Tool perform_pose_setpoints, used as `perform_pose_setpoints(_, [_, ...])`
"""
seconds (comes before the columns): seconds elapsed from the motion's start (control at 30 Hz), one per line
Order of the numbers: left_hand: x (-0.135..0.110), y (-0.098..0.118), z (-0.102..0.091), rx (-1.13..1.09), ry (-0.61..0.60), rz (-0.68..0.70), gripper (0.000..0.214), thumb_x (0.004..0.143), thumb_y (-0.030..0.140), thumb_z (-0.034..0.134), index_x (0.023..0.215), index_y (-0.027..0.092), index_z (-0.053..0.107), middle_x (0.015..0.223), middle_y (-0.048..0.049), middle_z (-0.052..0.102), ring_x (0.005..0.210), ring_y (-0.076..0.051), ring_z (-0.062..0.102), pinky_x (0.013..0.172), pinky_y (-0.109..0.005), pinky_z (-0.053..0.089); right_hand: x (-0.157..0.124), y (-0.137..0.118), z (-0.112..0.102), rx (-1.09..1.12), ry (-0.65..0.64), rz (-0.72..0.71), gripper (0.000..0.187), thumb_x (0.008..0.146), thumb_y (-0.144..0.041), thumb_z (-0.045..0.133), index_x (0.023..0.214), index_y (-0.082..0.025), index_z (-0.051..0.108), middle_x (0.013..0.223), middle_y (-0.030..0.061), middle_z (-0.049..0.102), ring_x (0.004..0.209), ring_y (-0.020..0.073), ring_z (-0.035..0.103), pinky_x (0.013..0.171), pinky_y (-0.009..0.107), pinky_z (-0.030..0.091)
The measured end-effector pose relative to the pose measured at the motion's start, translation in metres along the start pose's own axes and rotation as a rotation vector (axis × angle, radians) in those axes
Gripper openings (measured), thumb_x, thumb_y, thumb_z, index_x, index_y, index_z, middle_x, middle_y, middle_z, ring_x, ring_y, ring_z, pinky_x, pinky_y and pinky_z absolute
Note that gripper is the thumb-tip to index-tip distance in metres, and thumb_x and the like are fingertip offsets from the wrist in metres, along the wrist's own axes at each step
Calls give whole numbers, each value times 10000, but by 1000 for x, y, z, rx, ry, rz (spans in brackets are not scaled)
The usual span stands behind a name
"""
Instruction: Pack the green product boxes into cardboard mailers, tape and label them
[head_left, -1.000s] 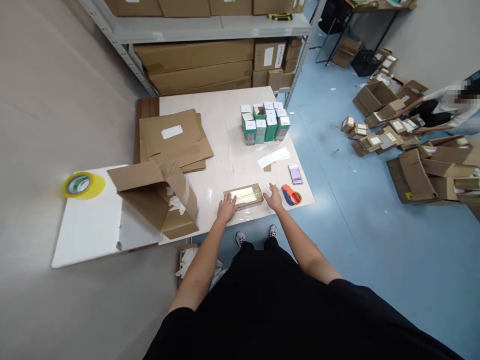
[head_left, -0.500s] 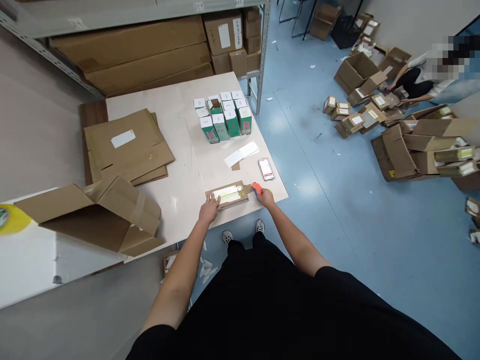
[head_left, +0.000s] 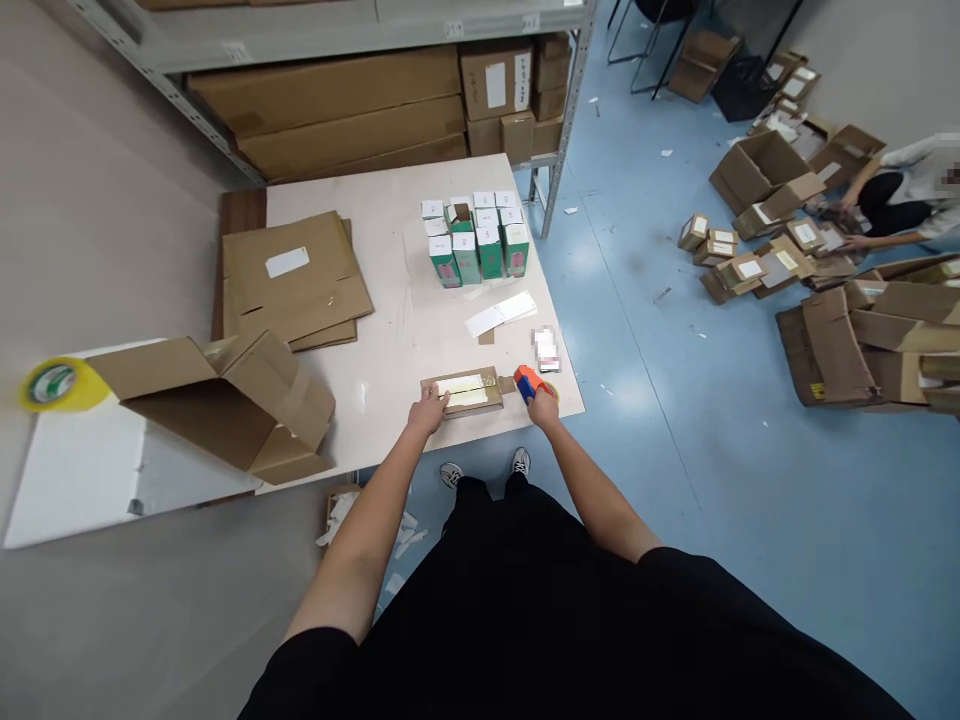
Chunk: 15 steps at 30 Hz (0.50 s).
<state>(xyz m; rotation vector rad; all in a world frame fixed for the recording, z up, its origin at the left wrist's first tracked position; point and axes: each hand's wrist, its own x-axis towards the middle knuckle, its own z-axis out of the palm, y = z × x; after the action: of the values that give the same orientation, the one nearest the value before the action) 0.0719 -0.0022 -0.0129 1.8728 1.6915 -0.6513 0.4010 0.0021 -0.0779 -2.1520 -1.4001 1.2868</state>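
Observation:
A small, flat cardboard box (head_left: 491, 393) with white paper and shiny tape on top lies near the table's front edge. My left hand (head_left: 428, 409) grips its left end, fingers over the top. To the right of the box, my right hand (head_left: 543, 408) is closed around an orange and blue tape dispenser (head_left: 529, 381), which holds a roll of tape. A brown flap or strip (head_left: 508, 384) sticks out from the box's right end toward the dispenser. Behind it lie a phone-sized item (head_left: 546, 349), blurred out, and white paper strips (head_left: 501, 314).
Green and white cartons (head_left: 489, 252) stand at the table's back right. Flattened cardboard (head_left: 289, 275) lies left, near an open box (head_left: 225, 400) and a yellow tape roll (head_left: 54, 384). A shelf (head_left: 360, 35) rises behind. Another person (head_left: 907, 190) crouches among floor boxes.
The tape dispenser has turned in my right hand's grip, showing more of its blue part and its roll. My left hand stays on the box. The camera view has shifted.

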Motion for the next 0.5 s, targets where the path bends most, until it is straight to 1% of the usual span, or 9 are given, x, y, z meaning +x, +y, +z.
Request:
perform_pose_setpoints(0.07, [0, 1, 2, -29, 27, 0, 628, 988, 192, 464, 1614, 230, 438, 1769, -204, 177, 1644, -371, 135, 1102, -574, 492, -10, -9, -9, 30, 15, -137, 385, 936, -381, 631, 1263, -180, 610, 1214, 191, 705, 1165, 396, 663, 995, 492, 521])
perform_pose_setpoints(0.13, [1, 1, 4, -77, 62, -1, 601, 991, 220, 468, 1592, 246, 469, 1759, -201, 218, 1638, -378, 151, 1097, -593, 489, -19, -25, -9, 88, -24, -275, 369, 953, -433, 596, 1249, -212, 606, 1245, 153, 702, 1144, 368, 669, 994, 487, 539])
perform_pose_setpoints(0.2, [1, 2, 7, -139, 99, 5, 578, 991, 247, 474, 1569, 260, 497, 1748, -196, 257, 1633, -385, 167, 1088, -611, 489, -25, -46, 0, 203, -133, -413, 383, 925, -435, 628, 1251, -236, 606, 1262, 115, 711, 1155, 332, 675, 1031, 471, 540])
perform_pose_setpoints(0.27, [2, 2, 10, -193, 124, 12, 572, 978, 248, 490, 1549, 268, 518, 1746, -189, 271, 1635, -383, 171, 1086, -615, 490, -28, -68, 16, 335, -297, -517, 446, 858, -398, 702, 1265, -240, 609, 1280, 95, 720, 1190, 303, 679, 1077, 455, 527])
perform_pose_setpoints(0.3, [2, 1, 11, -209, 129, 16, 577, 968, 238, 501, 1544, 268, 523, 1750, -186, 264, 1638, -377, 168, 1089, -614, 487, -28, -77, 24, 386, -381, -542, 475, 822, -375, 735, 1260, -235, 616, 1284, 92, 724, 1207, 294, 679, 1095, 450, 520])
perform_pose_setpoints(0.37, [0, -1, 14, -224, 130, 28, 598, 946, 213, 526, 1542, 262, 523, 1759, -188, 232, 1645, -363, 157, 1101, -608, 478, -28, -90, 37, 434, -506, -530, 485, 759, -336, 781, 1211, -222, 644, 1263, 91, 737, 1217, 285, 686, 1114, 454, 511])
perform_pose_setpoints(0.43, [-3, -8, 15, -244, 138, 66, 612, 927, 228, 573, 1537, 259, 525, 1764, -192, 206, 1650, -350, 154, 1114, -594, 471, -28, -95, 43, 437, -553, -479, 463, 720, -311, 802, 1152, -215, 667, 1222, 87, 753, 1205, 282, 697, 1119, 471, 510])
perform_pose_setpoints(0.5, [-7, -16, 12, -292, 150, 137, 613, 903, 281, 642, 1509, 251, 554, 1756, -195, 233, 1645, -337, 190, 1139, -556, 462, -29, -94, 42, 442, -565, -440, 463, 698, -294, 812, 1135, -216, 680, 1209, 84, 763, 1196, 281, 704, 1116, 485, 514])
